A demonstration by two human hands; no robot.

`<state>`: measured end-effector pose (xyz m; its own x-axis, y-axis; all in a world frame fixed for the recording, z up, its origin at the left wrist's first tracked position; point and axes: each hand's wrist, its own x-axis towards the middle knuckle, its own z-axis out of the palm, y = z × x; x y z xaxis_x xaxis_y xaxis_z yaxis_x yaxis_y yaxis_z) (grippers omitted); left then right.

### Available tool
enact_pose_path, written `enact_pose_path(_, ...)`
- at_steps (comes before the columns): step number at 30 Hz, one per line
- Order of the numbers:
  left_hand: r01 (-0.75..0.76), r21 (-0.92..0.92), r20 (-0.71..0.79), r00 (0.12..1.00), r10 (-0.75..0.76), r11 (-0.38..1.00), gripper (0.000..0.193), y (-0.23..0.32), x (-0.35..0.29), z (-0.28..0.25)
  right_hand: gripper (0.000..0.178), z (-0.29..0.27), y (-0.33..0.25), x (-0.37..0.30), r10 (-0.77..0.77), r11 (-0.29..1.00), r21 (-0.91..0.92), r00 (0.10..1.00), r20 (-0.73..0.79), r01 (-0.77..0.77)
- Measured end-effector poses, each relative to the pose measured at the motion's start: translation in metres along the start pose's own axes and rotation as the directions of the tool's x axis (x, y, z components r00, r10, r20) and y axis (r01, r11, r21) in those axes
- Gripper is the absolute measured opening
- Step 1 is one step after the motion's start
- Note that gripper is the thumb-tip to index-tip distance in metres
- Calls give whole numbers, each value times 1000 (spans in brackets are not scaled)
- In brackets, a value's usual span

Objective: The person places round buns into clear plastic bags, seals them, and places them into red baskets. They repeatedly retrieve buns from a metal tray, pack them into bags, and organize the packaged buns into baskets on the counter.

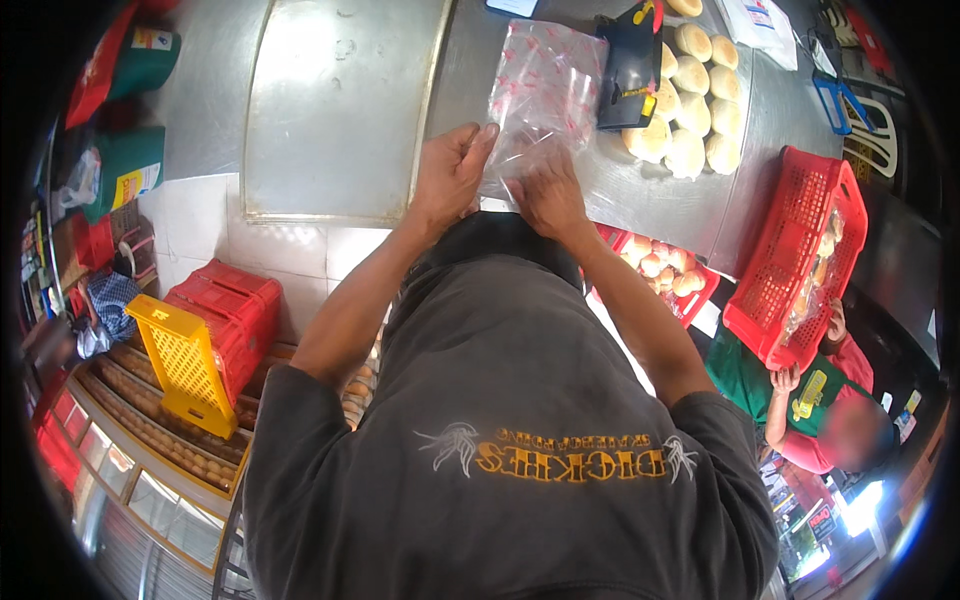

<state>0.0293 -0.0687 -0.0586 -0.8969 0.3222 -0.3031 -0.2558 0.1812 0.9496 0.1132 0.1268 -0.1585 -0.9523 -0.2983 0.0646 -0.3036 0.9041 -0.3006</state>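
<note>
A clear plastic bag with red print (545, 85) lies on the steel table in front of me. My left hand (452, 175) is closed, thumb up, at the bag's near left edge. My right hand (550, 195) has its fingers curled on the near right part of the bag. Both hands appear to pinch the plastic, though the fingertips are partly hidden. Just right of the bag stands a black holder with yellow parts (630, 65). Beyond it, pale round buns (692, 105) sit in rows on the table.
A flat metal tray (340, 110) covers the table's left part. At right, another person holds up a red crate (790, 260) of bagged bread. A red crate with buns (700, 300) sits below the table edge. Yellow (185, 365) and red crates (225, 310) stand at left near bread shelves.
</note>
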Motion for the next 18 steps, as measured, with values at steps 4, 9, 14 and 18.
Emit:
enact_pose_path(4, -99, 110, 176, 981, 78, 989, 46, 43, -18, -13, 52, 2, -3, 52, 68, 996, 66, 987, -143, -59)
enact_pose_path(9, -65, 155, 237, 971, 27, 986, 47, 27, -25, -13, 52, -15, 45, 103, 329, 944, -100, 859, 392, -315)
enact_pose_path(14, -290, -25, 521, 813, 260, 957, 45, 109, -95, -43, 49, -9, 80, 127, 388, 921, -165, 869, 308, -352)
enact_pose_path(18, -612, 58, -454, 687, 567, 789, 24, 73, -103, -178, 42, 3, 105, 127, 336, 929, -166, 942, -4, -332)
